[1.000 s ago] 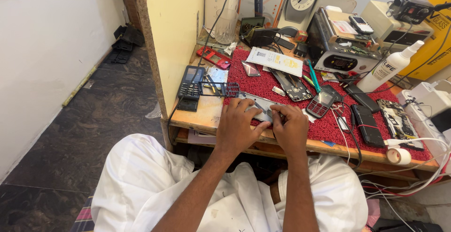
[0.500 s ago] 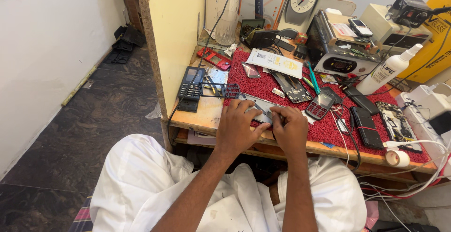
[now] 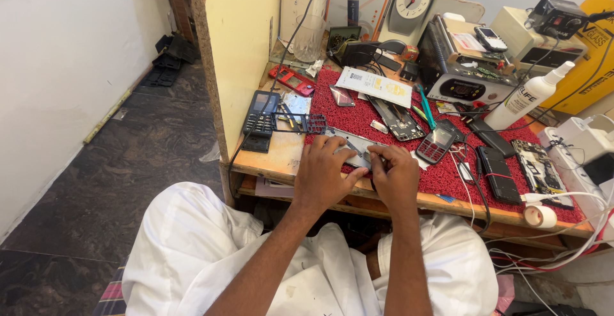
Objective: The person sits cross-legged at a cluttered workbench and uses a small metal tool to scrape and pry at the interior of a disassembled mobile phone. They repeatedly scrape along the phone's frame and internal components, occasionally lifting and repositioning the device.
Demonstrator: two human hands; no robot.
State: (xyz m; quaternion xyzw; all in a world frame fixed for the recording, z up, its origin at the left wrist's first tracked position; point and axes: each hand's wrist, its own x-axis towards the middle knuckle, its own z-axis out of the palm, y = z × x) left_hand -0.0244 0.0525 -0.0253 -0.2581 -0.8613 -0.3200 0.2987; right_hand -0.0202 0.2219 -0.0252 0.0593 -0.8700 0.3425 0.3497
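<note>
Since the earlier frames little has moved: both hands stay at the near edge of the bench [image 3: 281,156], with only a slight shift of the wrists over the same piece. Left hand [image 3: 323,174] lies flat over the left part of a thin grey phone frame [image 3: 353,144], fingers spread apart and pressing down to steady it. Right hand [image 3: 395,174] is curled at the frame's right end, its fingers drawn together as if pinching something small; whether a tool or a screw is in that pinch cannot be told, since the knuckles hide it. The frame rests on the red mat [image 3: 448,175], at the mat's near-left corner, touching both hands. Judged from the layout, the work is in mid-course: the phone is already stripped, with a black keypad handset [image 3: 259,119] and a loose keypad grid [image 3: 300,123] set aside to the left, a bare circuit board [image 3: 396,119] just beyond the hands, and a small handset with red keys [image 3: 435,144] to the right. Nothing looks rejoined yet, so reassembly appears to be what is left. Farther right, well apart from the hands, lie two dark phones [image 3: 495,172] and a white spray bottle [image 3: 529,97].
</note>
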